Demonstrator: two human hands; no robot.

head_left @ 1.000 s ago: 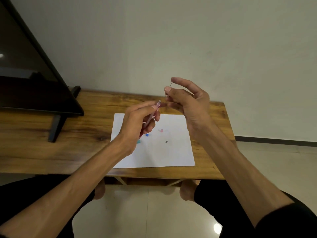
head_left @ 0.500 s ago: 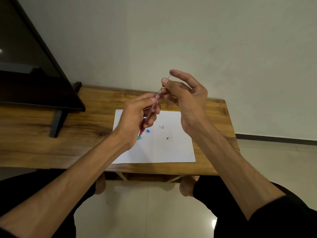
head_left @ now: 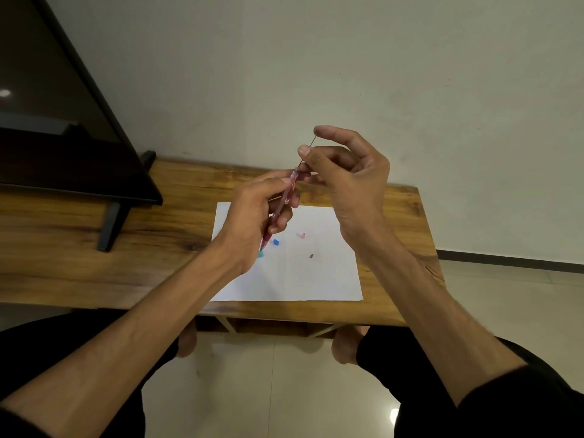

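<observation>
Grip: right hand (head_left: pixel 354 178) pinches a thin lead (head_left: pixel 308 151) between thumb and forefinger, its other fingers loosely curled; left hand (head_left: pixel 252 216) is wrapped around the pencil (head_left: pixel 286 197), fingers and thumb closed on the barrel.
Place: the pencil is held in the air above the paper (head_left: pixel 300 279), tilted, tip down toward the sheet and back end up; the lower end of the lead meets this back end; how deep it sits inside, I cannot tell.
Progress: the pencil seems opened for refilling; the lead is lined up at the opening, most of its length outside; left to do, in my judgement: push the lead fully in, then fit the small parts back.
Parts: blue cap (head_left: pixel 276 242), teal piece (head_left: pixel 261 254), pink piece (head_left: pixel 302 235) and grey piece (head_left: pixel 311 256) lie apart on the paper, near the pencil tip.
Materials: pencil is pink see-through plastic, slim and round; lead is dark, straight, hair-thin, surely brittle; paper is white and flat; table (head_left: pixel 94 254) is wood with visible grain.
</observation>
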